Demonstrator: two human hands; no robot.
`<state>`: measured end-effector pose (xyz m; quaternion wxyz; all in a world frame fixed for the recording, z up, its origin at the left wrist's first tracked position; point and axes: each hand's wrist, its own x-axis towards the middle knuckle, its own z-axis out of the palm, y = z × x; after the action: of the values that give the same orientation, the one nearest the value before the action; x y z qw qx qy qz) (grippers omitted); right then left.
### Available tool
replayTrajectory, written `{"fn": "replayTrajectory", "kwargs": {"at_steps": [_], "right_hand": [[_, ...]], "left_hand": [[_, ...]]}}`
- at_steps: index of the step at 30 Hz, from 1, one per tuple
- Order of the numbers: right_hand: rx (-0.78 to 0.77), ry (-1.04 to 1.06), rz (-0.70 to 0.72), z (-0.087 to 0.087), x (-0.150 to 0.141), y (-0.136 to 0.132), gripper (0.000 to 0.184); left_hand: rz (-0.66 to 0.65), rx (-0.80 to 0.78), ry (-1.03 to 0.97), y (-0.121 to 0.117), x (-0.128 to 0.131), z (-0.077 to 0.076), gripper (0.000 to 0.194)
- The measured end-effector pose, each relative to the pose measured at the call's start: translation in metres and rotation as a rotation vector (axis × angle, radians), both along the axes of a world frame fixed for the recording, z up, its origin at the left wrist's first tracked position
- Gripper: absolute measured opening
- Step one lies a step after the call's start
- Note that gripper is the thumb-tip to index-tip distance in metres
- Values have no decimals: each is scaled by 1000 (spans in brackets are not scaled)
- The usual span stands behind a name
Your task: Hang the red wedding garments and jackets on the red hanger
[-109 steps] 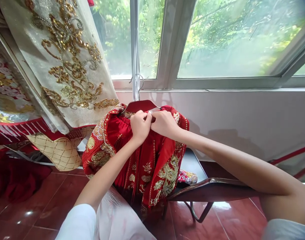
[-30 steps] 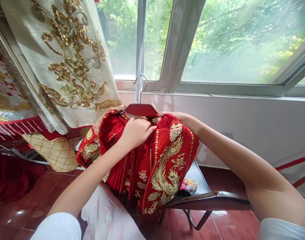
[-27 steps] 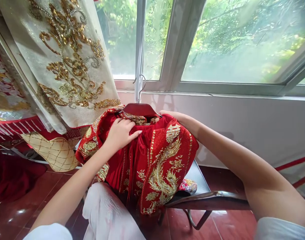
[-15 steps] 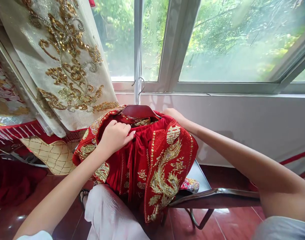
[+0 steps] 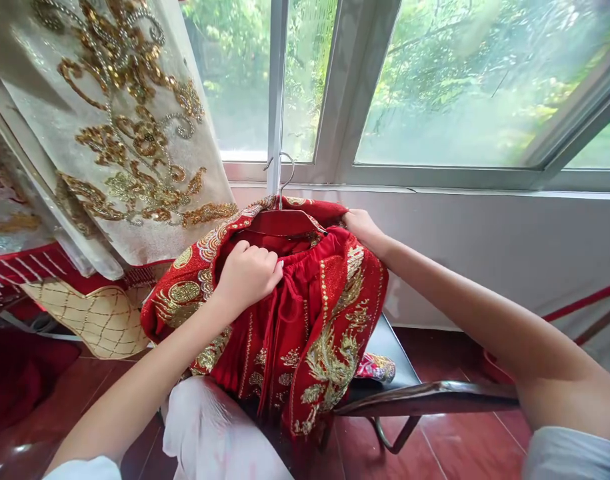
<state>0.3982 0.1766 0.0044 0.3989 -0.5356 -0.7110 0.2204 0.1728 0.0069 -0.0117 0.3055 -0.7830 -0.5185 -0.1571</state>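
A red jacket [image 5: 335,333] with gold embroidery hangs open over a dark red hanger [image 5: 279,223], whose metal hook stands up toward the window. Inside the jacket is a red skirt [image 5: 265,320] with a gathered waistband and a tied drawstring. My left hand [image 5: 252,270] is closed on the skirt's waistband, near the middle front. At the right back, my right hand [image 5: 362,225] grips the jacket by its shoulder and collar edge; its fingertips are hidden behind the cloth.
A chair [image 5: 425,397] stands under the clothes, with a patterned embroidered item [image 5: 377,368] on its seat. Cream cloth with gold beading [image 5: 135,127] hangs at left. Behind are a window [image 5: 459,87] and a pale wall [image 5: 459,260]. My leg [image 5: 215,427] is close below.
My right hand has drawn the jacket's back collar up, so it now rises behind the hanger. My left hand, with the waistband, has shifted slightly right.
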Motion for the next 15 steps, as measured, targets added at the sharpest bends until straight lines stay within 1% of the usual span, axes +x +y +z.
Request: {"fn": "replayTrajectory", "kwargs": {"at_steps": [2,3,5,6,7,9,10,11,13,15], "right_hand": [[5,40,-56,-2,-5,-4,18],[33,36,-67,-2,-5,-7,19],[160,-49,-37,2,3,-9,18],[248,-140,-5,5,9,-8,17],[341,-254,24,10,16,-4,14],[497,-489,34,23,26,11,9],[540,-576,6,29,26,21,12],[569,-640,-34,35,22,32,19],[586,-719,-106,43,2,48,30],[604,-756,-128,46,-27,49,38]], "left_hand": [[-40,80,-65,2,-7,4,28],[-27,126,-120,2,-12,9,28],[66,185,-253,6,-25,23,41],[118,167,-319,9,-32,30,47],[151,104,-374,13,-39,36,49],[156,-89,-450,22,-51,43,41],[147,-170,-470,25,-54,45,35],[147,-219,-478,26,-56,46,32],[187,-228,-467,25,-56,46,34],[247,-218,-446,19,-53,47,39]]}}
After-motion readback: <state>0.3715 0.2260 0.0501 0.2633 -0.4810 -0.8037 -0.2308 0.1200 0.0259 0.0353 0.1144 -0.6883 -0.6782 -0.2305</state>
